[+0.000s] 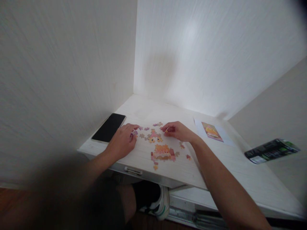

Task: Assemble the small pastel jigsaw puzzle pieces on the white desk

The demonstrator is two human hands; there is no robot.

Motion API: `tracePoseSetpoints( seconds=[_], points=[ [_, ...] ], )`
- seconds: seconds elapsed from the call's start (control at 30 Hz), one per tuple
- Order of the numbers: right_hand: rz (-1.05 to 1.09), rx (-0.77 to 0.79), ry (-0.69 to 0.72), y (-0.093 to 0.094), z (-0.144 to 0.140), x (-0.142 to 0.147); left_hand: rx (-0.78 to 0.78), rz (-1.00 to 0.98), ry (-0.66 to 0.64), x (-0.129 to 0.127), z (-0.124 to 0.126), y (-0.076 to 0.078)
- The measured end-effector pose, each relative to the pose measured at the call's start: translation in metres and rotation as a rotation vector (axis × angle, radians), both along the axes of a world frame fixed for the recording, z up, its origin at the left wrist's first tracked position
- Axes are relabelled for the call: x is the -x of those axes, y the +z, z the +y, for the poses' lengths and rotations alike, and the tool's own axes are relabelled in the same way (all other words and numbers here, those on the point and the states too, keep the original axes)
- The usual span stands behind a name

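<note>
A partly joined jigsaw puzzle [162,152] in orange and pink lies on the white desk [216,169], with a smaller joined cluster [154,136] just behind it. Several loose pieces [157,124] are scattered around. My left hand [123,140] rests palm down at the puzzle's left, fingertips on a small purple piece [135,132]. My right hand [177,131] sits at the right of the clusters and pinches a small piece [167,129] between thumb and fingers.
A black phone [109,127] lies face up at the desk's left edge. A printed picture sheet [212,131] lies at the right, and a dark green packet [271,150] overhangs the far right. Walls close in behind and left. A shoe [161,204] shows below the desk.
</note>
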State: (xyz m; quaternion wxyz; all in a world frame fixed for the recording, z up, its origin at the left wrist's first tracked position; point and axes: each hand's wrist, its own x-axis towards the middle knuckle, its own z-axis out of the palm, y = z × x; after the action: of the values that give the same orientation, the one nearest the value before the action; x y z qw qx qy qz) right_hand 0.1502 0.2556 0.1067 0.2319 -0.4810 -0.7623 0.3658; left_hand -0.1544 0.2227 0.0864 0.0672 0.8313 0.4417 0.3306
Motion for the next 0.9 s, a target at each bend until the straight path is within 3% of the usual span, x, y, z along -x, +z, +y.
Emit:
tracePoseSetpoints(
  seconds=[0.1, 0.2, 0.37, 0.6, 0.8, 0.9],
  points=[
    [0.155, 0.108, -0.020, 0.003, -0.002, 0.003, -0.078, 0.070, -0.096, -0.002, -0.008, 0.004],
    [0.260, 0.197, -0.034, 0.004, -0.004, 0.005, -0.148, 0.174, -0.316, -0.006, -0.023, 0.008],
    [0.270, 0.226, -0.001, 0.005, -0.005, 0.007, -0.093, 0.237, -0.506, -0.015, -0.047, 0.015],
    [0.224, 0.105, 0.020, 0.009, -0.009, 0.014, -0.045, 0.173, -0.407, -0.018, -0.043, 0.005],
    [0.359, 0.254, 0.093, 0.009, -0.017, 0.033, -0.041, 0.130, -0.350, -0.019, -0.042, 0.003],
    [0.338, 0.256, 0.126, 0.010, -0.020, 0.038, -0.012, 0.098, -0.311, -0.019, -0.042, 0.001]
  ],
)
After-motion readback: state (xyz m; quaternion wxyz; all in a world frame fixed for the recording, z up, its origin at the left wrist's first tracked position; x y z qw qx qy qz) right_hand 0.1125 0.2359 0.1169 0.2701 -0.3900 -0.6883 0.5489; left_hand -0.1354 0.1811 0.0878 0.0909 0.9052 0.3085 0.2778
